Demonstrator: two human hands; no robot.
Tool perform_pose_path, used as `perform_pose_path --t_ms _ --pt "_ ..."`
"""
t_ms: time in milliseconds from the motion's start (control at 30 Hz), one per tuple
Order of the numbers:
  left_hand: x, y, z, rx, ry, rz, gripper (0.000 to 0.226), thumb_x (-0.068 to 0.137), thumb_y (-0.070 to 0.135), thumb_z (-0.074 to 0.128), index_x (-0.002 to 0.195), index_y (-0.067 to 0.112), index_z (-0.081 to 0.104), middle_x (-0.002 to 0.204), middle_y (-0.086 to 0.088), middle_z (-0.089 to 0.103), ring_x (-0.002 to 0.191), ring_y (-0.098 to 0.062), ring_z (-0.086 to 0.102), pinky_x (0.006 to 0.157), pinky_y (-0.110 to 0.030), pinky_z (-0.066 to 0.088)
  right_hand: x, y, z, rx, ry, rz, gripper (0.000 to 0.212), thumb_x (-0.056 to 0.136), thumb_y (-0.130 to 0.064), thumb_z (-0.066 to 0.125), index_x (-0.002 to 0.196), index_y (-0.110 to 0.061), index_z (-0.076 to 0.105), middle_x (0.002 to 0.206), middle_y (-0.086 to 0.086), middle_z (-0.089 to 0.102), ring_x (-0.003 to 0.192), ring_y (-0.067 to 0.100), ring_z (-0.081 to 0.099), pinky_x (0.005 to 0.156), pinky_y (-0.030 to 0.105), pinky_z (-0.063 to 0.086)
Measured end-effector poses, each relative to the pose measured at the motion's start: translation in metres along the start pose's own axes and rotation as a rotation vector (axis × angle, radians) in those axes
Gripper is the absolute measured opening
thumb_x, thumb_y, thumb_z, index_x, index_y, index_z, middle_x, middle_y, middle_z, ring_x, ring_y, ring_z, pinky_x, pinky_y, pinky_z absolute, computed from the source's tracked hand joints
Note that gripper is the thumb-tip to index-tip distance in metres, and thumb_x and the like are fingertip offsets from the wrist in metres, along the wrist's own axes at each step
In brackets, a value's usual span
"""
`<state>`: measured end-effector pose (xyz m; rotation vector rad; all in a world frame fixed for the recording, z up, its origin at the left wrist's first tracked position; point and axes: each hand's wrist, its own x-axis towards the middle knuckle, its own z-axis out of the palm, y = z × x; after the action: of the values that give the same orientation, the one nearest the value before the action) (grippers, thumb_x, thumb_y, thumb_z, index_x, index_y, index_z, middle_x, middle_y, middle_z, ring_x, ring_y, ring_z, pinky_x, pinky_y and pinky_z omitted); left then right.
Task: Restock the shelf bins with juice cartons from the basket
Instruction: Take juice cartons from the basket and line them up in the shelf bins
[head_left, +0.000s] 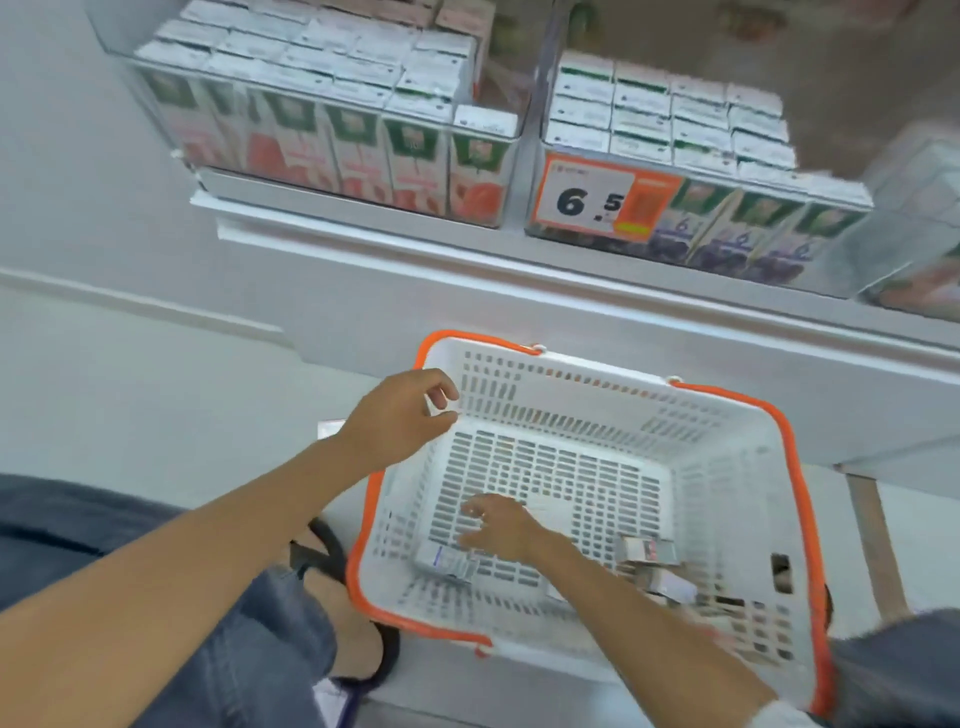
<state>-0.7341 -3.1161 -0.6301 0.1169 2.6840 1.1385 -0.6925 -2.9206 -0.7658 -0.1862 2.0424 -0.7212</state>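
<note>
A white basket with an orange rim (795, 467) stands on the floor below the shelf. Low in it lie a few small juice cartons: one near the left wall (448, 561) and two at the right (649, 551). My right hand (498, 527) is down inside the basket with fingers spread, just above the left carton; a pale flat carton (545, 512) shows beside its knuckles. Above the basket's left rim, my left hand (402, 415) hovers with loosely curled fingers and holds nothing. On the shelf, the left bin (337, 140) holds red-fruit cartons and the right bin (727, 156) purple ones.
An orange price tag reading 6.5 (597, 200) hangs on the right bin's front. A further bin (919, 234) sits blurred at the far right. My knees in denim and a sandalled foot (358, 639) are left of the basket. The white shelf ledge (415, 244) juts out above it.
</note>
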Motion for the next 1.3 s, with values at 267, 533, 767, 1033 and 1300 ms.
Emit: perform_pose_path --t_ms 267,533,767,1033,1300 --pt "0.008 -0.010 0.032 -0.099 -0.140 -0.085 0.014 0.087 0.020 0.069 0.096 0.027 0.062 0.090 0.012 0.058 0.064 -0.005 0.054 0.069 -0.030 0.054 0.031 0.028 0.039 -0.154 -0.112 0.030 0.044 0.092 -0.024 0.059 0.134 -0.011 0.051 0.131 0.009 0.056 0.115 0.033 0.057 0.078 0.031 0.042" --pt "0.021 0.015 0.089 -0.451 -0.298 -0.574 0.080 0.075 0.037 0.081 0.141 0.023 0.037 0.138 0.007 0.043 0.128 -0.016 0.045 0.105 -0.039 0.041 -0.052 0.042 -0.089 0.695 0.060 -0.171 0.022 0.096 -0.011 0.058 0.106 -0.030 0.064 0.099 -0.009 0.072 0.088 0.000 0.069 0.072 0.012 0.052" --pt "0.010 0.022 0.125 -0.790 -0.362 -0.663 0.050 0.081 0.002 0.075 0.124 0.010 0.052 0.117 -0.013 0.065 0.097 -0.022 0.069 0.077 -0.033 0.059 -0.058 0.104 -0.082 0.471 -0.118 -0.027 0.050 0.089 -0.030 0.068 0.137 -0.029 0.052 0.137 -0.007 0.056 0.130 0.013 0.050 0.106 0.028 0.041" --pt "0.002 -0.006 0.118 -0.700 -0.327 -0.760 0.043 0.082 0.011 0.076 0.119 0.015 0.055 0.112 -0.013 0.063 0.105 -0.027 0.065 0.091 -0.046 0.056 -0.019 0.156 -0.001 -0.246 -0.102 0.138 0.053 0.078 -0.054 0.070 0.120 -0.024 0.058 0.121 0.001 0.056 0.102 0.017 0.056 0.095 0.041 0.050" --pt "0.024 0.011 0.087 -0.757 -0.249 -0.673 0.041 0.088 0.010 0.069 0.123 0.018 0.049 0.120 -0.018 0.058 0.105 -0.036 0.065 0.087 -0.057 0.054 -0.051 0.095 -0.123 0.611 0.224 0.016 0.036 0.085 0.000 0.065 0.118 -0.011 0.058 0.104 0.011 0.070 0.087 0.019 0.067 0.072 0.022 0.055"
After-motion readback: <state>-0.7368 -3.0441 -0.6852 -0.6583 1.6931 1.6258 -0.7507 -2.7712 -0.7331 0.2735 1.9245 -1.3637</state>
